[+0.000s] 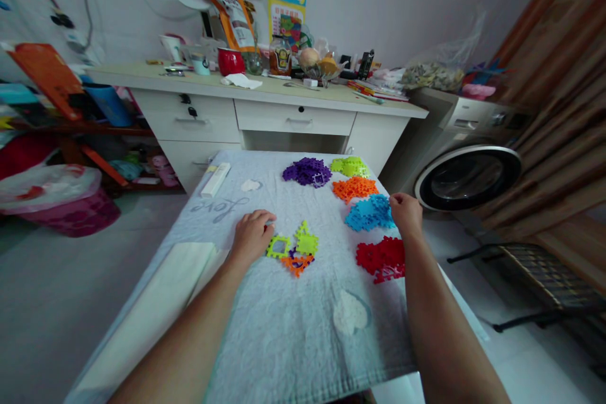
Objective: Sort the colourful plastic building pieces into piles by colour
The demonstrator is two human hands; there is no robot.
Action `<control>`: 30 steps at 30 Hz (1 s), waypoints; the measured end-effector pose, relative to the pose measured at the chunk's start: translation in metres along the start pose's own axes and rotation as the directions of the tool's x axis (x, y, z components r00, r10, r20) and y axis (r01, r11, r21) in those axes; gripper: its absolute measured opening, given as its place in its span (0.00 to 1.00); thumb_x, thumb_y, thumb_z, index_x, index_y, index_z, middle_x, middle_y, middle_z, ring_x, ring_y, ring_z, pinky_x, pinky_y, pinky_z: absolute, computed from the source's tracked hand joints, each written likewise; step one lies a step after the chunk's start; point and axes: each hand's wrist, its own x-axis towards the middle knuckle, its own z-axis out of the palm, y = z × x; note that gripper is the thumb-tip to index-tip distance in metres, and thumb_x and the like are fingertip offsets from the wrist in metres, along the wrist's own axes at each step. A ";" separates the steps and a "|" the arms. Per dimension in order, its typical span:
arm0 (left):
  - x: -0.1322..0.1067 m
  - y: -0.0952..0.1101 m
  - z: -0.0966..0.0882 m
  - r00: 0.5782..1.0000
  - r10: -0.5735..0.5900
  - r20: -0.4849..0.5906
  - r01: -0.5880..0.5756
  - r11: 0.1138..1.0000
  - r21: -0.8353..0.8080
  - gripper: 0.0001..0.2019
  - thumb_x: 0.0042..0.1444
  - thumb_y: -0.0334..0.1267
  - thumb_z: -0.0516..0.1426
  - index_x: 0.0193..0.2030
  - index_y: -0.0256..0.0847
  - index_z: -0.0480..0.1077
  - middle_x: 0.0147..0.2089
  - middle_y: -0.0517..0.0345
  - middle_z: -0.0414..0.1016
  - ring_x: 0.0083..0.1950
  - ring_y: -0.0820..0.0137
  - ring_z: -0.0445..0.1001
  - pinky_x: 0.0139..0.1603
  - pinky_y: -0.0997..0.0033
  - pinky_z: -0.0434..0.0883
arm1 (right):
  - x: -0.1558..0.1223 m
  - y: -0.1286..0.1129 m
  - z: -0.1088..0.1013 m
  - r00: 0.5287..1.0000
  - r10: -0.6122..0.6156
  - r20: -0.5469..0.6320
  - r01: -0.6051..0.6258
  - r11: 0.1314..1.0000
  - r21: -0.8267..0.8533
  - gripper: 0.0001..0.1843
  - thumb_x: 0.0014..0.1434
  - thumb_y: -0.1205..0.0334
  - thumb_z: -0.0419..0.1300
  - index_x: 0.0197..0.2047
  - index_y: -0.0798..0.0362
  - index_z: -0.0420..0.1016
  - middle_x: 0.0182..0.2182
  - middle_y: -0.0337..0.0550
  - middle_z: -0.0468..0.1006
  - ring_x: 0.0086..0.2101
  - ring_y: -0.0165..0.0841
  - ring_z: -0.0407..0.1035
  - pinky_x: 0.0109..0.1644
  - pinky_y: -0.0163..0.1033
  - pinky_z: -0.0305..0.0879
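My left hand [253, 235] rests low over the cloth with its fingers curled together. A small bluish sliver shows at its fingertips, too little to name. Right beside it lie a green square frame piece [278, 246], a green piece with a pointed top [306, 242] and an orange triangular piece [297, 264] with bits of purple, close together. My right hand [407, 211] is closed at the right edge of a pile of blue interlocking plastic pieces [369, 212]. Whatever its fingers may hold is hidden. Below that hand, the forearm partly covers the red pile [381, 257].
Purple [307, 172], green [350, 166] and orange [355, 189] piles lie toward the table's far end. A white box-like strip [216, 180] lies far left on the tablecloth [293, 328]. Beyond stand a cluttered white desk [293, 117] and a washing machine [454, 151].
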 end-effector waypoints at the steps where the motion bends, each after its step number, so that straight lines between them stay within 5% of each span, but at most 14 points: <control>1: 0.000 0.000 -0.001 1.000 -0.003 -0.001 0.003 1.000 -0.005 0.13 0.58 0.37 0.51 0.45 0.43 0.75 0.51 0.54 0.77 0.51 0.61 0.72 0.56 0.58 0.65 | -0.002 -0.003 -0.003 1.000 -0.005 -0.013 0.005 1.000 -0.025 0.16 0.56 0.64 0.54 0.38 0.57 0.83 0.34 0.51 0.81 0.36 0.40 0.72 0.39 0.39 0.62; 6: 0.000 0.002 -0.003 1.000 -0.016 0.010 0.017 0.999 -0.028 0.13 0.58 0.37 0.51 0.45 0.43 0.75 0.51 0.53 0.77 0.51 0.61 0.73 0.56 0.58 0.65 | -0.015 -0.031 -0.014 0.990 -0.130 -0.062 0.131 0.991 0.004 0.16 0.58 0.63 0.54 0.41 0.58 0.81 0.39 0.54 0.79 0.37 0.39 0.71 0.44 0.40 0.63; 10: 0.000 0.001 -0.003 1.000 -0.018 0.014 0.019 0.998 -0.053 0.13 0.58 0.38 0.51 0.45 0.42 0.74 0.51 0.53 0.76 0.52 0.61 0.72 0.56 0.60 0.66 | -0.047 -0.073 -0.006 0.926 -0.369 0.079 0.357 0.924 0.135 0.12 0.59 0.64 0.56 0.41 0.56 0.80 0.39 0.50 0.79 0.36 0.36 0.71 0.46 0.40 0.64; 12: 0.000 0.001 -0.005 1.000 -0.013 0.012 0.014 0.999 -0.047 0.13 0.58 0.39 0.51 0.45 0.42 0.74 0.50 0.52 0.76 0.52 0.61 0.72 0.56 0.60 0.66 | -0.070 -0.092 0.007 0.816 -0.515 0.262 0.464 0.854 0.235 0.12 0.60 0.65 0.56 0.44 0.55 0.79 0.38 0.47 0.79 0.35 0.33 0.70 0.45 0.38 0.65; 15: -0.003 0.003 -0.011 1.000 -0.026 0.014 0.026 1.000 0.012 0.14 0.59 0.43 0.52 0.46 0.41 0.74 0.50 0.50 0.75 0.52 0.60 0.71 0.57 0.59 0.65 | -0.103 -0.107 0.031 0.571 -0.669 0.476 0.568 0.741 0.359 0.15 0.59 0.63 0.61 0.49 0.55 0.77 0.43 0.49 0.77 0.38 0.33 0.71 0.46 0.37 0.65; 17: -0.006 0.006 -0.019 0.998 -0.056 0.019 0.055 0.995 0.079 0.17 0.59 0.48 0.52 0.47 0.41 0.74 0.51 0.49 0.74 0.52 0.58 0.70 0.57 0.57 0.65 | -0.118 -0.108 0.045 0.500 -0.695 0.517 0.610 0.706 0.360 0.19 0.56 0.61 0.64 0.51 0.57 0.76 0.46 0.51 0.75 0.43 0.36 0.70 0.50 0.39 0.64; 20: -0.010 0.011 -0.033 0.991 -0.110 0.075 0.097 0.984 0.152 0.26 0.57 0.57 0.52 0.53 0.41 0.73 0.57 0.46 0.70 0.57 0.53 0.67 0.60 0.55 0.64 | -0.126 -0.103 0.057 0.497 -0.672 0.549 0.623 0.716 0.314 0.22 0.54 0.58 0.67 0.51 0.57 0.75 0.46 0.52 0.74 0.46 0.39 0.69 0.52 0.41 0.63; 24: -0.017 0.021 -0.049 0.912 -0.171 0.373 0.133 0.983 0.127 0.48 0.41 0.67 0.59 0.68 0.47 0.59 0.72 0.44 0.53 0.70 0.45 0.54 0.65 0.49 0.59 | -0.124 -0.098 0.063 0.519 -0.634 0.573 0.580 0.754 0.308 0.23 0.55 0.56 0.67 0.52 0.56 0.74 0.44 0.49 0.74 0.43 0.36 0.69 0.49 0.39 0.62; 27: -0.023 0.031 -0.053 0.833 -0.129 0.538 0.095 0.991 0.090 0.63 0.31 0.68 0.63 0.74 0.49 0.45 0.76 0.43 0.42 0.75 0.44 0.42 0.70 0.46 0.50 | -0.124 -0.098 0.066 0.595 -0.587 0.549 0.530 0.800 0.281 0.25 0.54 0.56 0.67 0.54 0.55 0.73 0.44 0.48 0.73 0.41 0.35 0.69 0.47 0.38 0.63; 30: -0.027 0.040 -0.049 0.800 -0.105 0.590 0.056 0.993 0.100 0.69 0.27 0.68 0.64 0.75 0.47 0.38 0.77 0.40 0.35 0.76 0.42 0.33 0.72 0.43 0.44 | -0.126 -0.100 0.067 0.681 -0.548 0.486 0.491 0.834 0.252 0.23 0.56 0.60 0.65 0.55 0.55 0.71 0.45 0.48 0.72 0.42 0.35 0.70 0.48 0.37 0.63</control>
